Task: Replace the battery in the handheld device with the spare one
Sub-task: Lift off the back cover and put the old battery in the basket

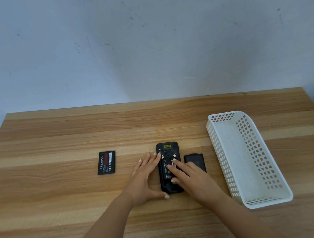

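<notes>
The black handheld device (167, 148) lies face down in the middle of the wooden table (62, 189), its back open with a black battery (166, 174) sitting in the compartment. My left hand (146, 179) rests flat against the device's left edge, thumb at its lower corner. My right hand (191, 178) lies over the compartment with its fingertips pressing on the battery. The removed back cover (194, 160) rests just right of the device, partly behind my right hand. A second black battery (106, 162) with a printed label lies apart on the left.
A white perforated plastic basket (228, 159) stands at the right, long side running toward me, with nothing visible inside. A pale wall rises behind the table's far edge.
</notes>
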A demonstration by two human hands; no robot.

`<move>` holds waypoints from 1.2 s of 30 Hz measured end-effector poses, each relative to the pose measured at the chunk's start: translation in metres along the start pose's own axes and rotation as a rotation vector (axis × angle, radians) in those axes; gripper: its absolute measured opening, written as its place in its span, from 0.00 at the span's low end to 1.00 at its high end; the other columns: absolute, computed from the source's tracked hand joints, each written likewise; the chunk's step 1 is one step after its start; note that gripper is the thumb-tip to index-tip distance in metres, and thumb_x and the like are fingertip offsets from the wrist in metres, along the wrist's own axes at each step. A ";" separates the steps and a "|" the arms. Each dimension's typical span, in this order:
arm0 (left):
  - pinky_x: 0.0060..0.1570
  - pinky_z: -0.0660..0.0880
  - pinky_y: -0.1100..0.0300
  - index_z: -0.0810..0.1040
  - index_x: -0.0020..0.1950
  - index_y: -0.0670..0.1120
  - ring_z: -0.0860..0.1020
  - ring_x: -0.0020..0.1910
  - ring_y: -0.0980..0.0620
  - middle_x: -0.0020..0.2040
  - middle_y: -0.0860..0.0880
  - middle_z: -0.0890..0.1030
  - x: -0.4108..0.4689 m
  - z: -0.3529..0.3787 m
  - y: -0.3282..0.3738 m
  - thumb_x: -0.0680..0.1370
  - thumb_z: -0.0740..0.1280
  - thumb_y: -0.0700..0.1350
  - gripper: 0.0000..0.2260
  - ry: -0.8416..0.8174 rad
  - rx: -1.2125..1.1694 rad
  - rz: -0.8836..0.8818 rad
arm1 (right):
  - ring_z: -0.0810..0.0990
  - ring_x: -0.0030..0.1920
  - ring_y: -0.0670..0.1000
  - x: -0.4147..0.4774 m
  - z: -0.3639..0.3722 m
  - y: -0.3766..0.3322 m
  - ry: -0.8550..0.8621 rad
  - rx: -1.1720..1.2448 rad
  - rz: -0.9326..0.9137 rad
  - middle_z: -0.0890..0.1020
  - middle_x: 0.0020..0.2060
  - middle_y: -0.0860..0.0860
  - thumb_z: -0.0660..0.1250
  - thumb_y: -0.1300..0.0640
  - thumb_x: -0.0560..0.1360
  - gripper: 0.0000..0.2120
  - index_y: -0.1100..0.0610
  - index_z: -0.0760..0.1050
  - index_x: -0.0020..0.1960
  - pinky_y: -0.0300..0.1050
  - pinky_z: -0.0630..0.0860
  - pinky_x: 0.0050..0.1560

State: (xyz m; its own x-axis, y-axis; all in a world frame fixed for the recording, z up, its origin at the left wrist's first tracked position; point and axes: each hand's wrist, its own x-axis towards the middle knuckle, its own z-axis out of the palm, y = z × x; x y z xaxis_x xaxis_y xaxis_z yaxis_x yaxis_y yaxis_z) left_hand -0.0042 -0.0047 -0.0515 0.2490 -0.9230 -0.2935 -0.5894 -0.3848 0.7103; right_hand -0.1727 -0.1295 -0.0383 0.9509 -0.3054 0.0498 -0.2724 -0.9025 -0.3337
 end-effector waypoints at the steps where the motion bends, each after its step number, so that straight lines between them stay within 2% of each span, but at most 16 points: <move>1: 0.75 0.38 0.57 0.44 0.75 0.62 0.37 0.73 0.67 0.76 0.62 0.46 0.000 0.000 0.000 0.59 0.75 0.65 0.54 0.000 0.001 0.000 | 0.80 0.54 0.51 0.000 -0.002 -0.003 0.008 0.059 0.028 0.79 0.62 0.53 0.54 0.46 0.80 0.21 0.55 0.74 0.65 0.44 0.81 0.51; 3: 0.75 0.37 0.57 0.44 0.75 0.61 0.37 0.73 0.68 0.76 0.62 0.45 0.000 0.000 0.000 0.59 0.75 0.65 0.54 -0.001 -0.001 0.001 | 0.76 0.62 0.45 0.000 -0.006 -0.010 0.041 0.283 0.166 0.76 0.65 0.48 0.54 0.44 0.79 0.21 0.52 0.74 0.66 0.41 0.76 0.60; 4: 0.75 0.37 0.57 0.44 0.75 0.61 0.37 0.73 0.68 0.76 0.62 0.45 0.000 0.000 0.000 0.59 0.75 0.65 0.54 -0.002 -0.004 0.002 | 0.73 0.64 0.41 -0.001 -0.006 -0.013 0.050 0.418 0.270 0.74 0.66 0.44 0.59 0.44 0.78 0.20 0.50 0.74 0.66 0.39 0.74 0.62; 7: 0.75 0.37 0.56 0.45 0.75 0.61 0.37 0.73 0.68 0.76 0.62 0.46 0.000 0.000 -0.001 0.59 0.76 0.65 0.55 0.001 -0.010 -0.002 | 0.79 0.54 0.41 -0.002 -0.010 -0.020 0.138 0.823 0.629 0.75 0.62 0.41 0.71 0.54 0.73 0.16 0.47 0.77 0.60 0.35 0.79 0.50; 9: 0.76 0.38 0.55 0.45 0.75 0.62 0.38 0.74 0.67 0.77 0.61 0.47 0.000 0.001 -0.002 0.58 0.76 0.65 0.55 0.001 -0.016 -0.005 | 0.82 0.51 0.43 0.001 -0.012 -0.022 0.183 1.032 0.818 0.79 0.55 0.44 0.73 0.59 0.72 0.14 0.47 0.77 0.54 0.34 0.79 0.43; 10: 0.76 0.38 0.55 0.45 0.75 0.62 0.38 0.74 0.67 0.77 0.61 0.47 0.001 0.001 -0.002 0.58 0.76 0.66 0.55 0.001 -0.019 -0.007 | 0.81 0.52 0.44 0.002 -0.013 -0.020 0.201 1.079 0.877 0.81 0.53 0.45 0.73 0.60 0.71 0.13 0.47 0.77 0.52 0.35 0.78 0.45; 17: 0.74 0.36 0.58 0.45 0.75 0.62 0.37 0.73 0.68 0.75 0.64 0.45 -0.001 -0.002 0.003 0.58 0.76 0.64 0.55 -0.002 -0.015 -0.020 | 0.82 0.54 0.47 -0.006 -0.032 -0.020 0.204 1.325 0.993 0.84 0.53 0.50 0.76 0.61 0.68 0.23 0.50 0.75 0.61 0.51 0.77 0.59; 21: 0.75 0.37 0.57 0.45 0.75 0.62 0.38 0.73 0.68 0.75 0.64 0.45 -0.001 -0.003 0.005 0.59 0.76 0.64 0.55 -0.002 -0.023 -0.029 | 0.82 0.56 0.55 -0.030 -0.074 -0.011 0.256 1.548 0.933 0.84 0.55 0.55 0.78 0.60 0.60 0.35 0.54 0.73 0.66 0.55 0.77 0.59; 23: 0.75 0.37 0.57 0.45 0.75 0.62 0.36 0.71 0.71 0.74 0.66 0.44 -0.001 -0.003 0.006 0.59 0.76 0.64 0.54 -0.001 -0.022 -0.024 | 0.83 0.56 0.55 -0.044 -0.099 -0.003 0.295 1.527 0.832 0.84 0.54 0.55 0.81 0.58 0.58 0.33 0.59 0.77 0.62 0.52 0.80 0.55; 24: 0.75 0.37 0.58 0.46 0.75 0.62 0.36 0.70 0.73 0.73 0.68 0.43 -0.002 -0.003 0.007 0.59 0.76 0.64 0.54 -0.001 -0.022 -0.021 | 0.83 0.55 0.54 -0.050 -0.110 0.001 0.314 1.441 0.800 0.85 0.53 0.55 0.81 0.59 0.60 0.28 0.60 0.79 0.59 0.50 0.81 0.53; 26: 0.74 0.37 0.59 0.46 0.75 0.61 0.34 0.66 0.78 0.69 0.71 0.41 -0.002 -0.005 0.010 0.59 0.77 0.63 0.54 -0.002 -0.024 -0.013 | 0.84 0.52 0.51 -0.060 -0.128 0.009 0.370 1.276 0.770 0.86 0.50 0.53 0.75 0.65 0.65 0.17 0.61 0.80 0.53 0.44 0.78 0.51; 28: 0.72 0.37 0.61 0.46 0.74 0.61 0.31 0.62 0.81 0.67 0.73 0.40 -0.004 -0.008 0.017 0.60 0.77 0.61 0.53 -0.005 -0.015 -0.024 | 0.84 0.49 0.47 -0.065 -0.140 0.017 0.407 1.181 0.757 0.86 0.48 0.52 0.72 0.70 0.67 0.13 0.60 0.81 0.49 0.40 0.76 0.47; 30: 0.70 0.38 0.62 0.46 0.74 0.60 0.31 0.60 0.81 0.65 0.73 0.39 -0.006 -0.010 0.023 0.60 0.78 0.59 0.53 -0.009 -0.006 -0.040 | 0.84 0.48 0.45 -0.067 -0.149 0.021 0.407 1.110 0.708 0.86 0.47 0.50 0.71 0.72 0.67 0.16 0.52 0.84 0.44 0.39 0.78 0.45; 32: 0.68 0.38 0.63 0.46 0.74 0.59 0.36 0.63 0.75 0.65 0.73 0.39 -0.007 -0.012 0.028 0.60 0.78 0.58 0.53 -0.013 -0.013 -0.050 | 0.84 0.49 0.44 -0.068 -0.154 0.023 0.412 1.082 0.681 0.86 0.46 0.48 0.71 0.73 0.67 0.20 0.46 0.84 0.40 0.36 0.79 0.44; 34: 0.68 0.38 0.63 0.46 0.75 0.59 0.37 0.63 0.75 0.67 0.70 0.40 -0.008 -0.013 0.030 0.60 0.78 0.58 0.53 -0.021 -0.014 -0.054 | 0.83 0.49 0.43 -0.067 -0.156 0.024 0.421 1.074 0.690 0.86 0.46 0.47 0.71 0.72 0.68 0.19 0.47 0.84 0.41 0.37 0.79 0.44; 36: 0.68 0.38 0.63 0.45 0.74 0.59 0.33 0.59 0.80 0.67 0.68 0.41 -0.007 -0.013 0.028 0.60 0.78 0.58 0.53 -0.028 -0.007 -0.050 | 0.84 0.50 0.44 -0.066 -0.154 0.027 0.451 1.075 0.734 0.86 0.46 0.47 0.71 0.71 0.69 0.16 0.51 0.83 0.45 0.40 0.77 0.49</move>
State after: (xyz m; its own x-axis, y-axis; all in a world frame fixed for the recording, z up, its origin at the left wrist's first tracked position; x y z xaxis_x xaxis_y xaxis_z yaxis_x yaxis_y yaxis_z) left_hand -0.0130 -0.0088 -0.0209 0.2563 -0.9023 -0.3466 -0.5716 -0.4306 0.6985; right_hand -0.2652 -0.1803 0.0942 0.4541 -0.8627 -0.2227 -0.2432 0.1204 -0.9625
